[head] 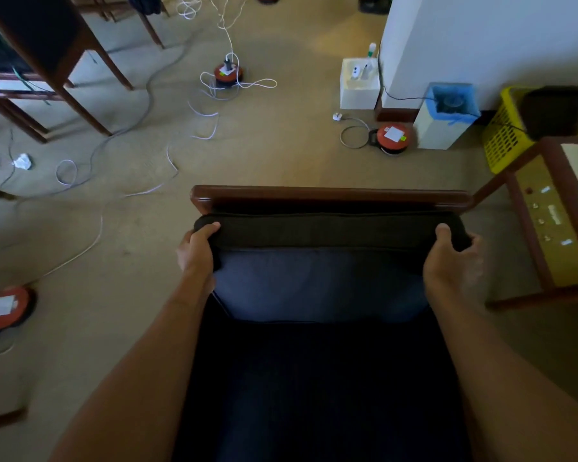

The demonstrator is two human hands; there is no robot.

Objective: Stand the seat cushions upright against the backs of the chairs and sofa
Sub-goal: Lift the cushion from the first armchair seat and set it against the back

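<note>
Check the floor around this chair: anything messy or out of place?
Yes. Loose white cables sprawl tangled across the carpet around the orange cable reel, and crumpled paper lies at the left. The cushion looks fine.

We see a dark grey seat cushion [331, 231], plain, w/ a bluish-grey face; brown wood chair back [331, 195]; beige carpet [264, 155]; yellow basket [504, 135] upper right; orange cable reels [392, 136]; white cords [214, 121].

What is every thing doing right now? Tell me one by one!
left hand: gripping the cushion's left end
right hand: gripping its right end
seat cushion: held up on edge against the chair back
chair back: upright behind the cushion
white plug: lying unplugged on the floor
</note>
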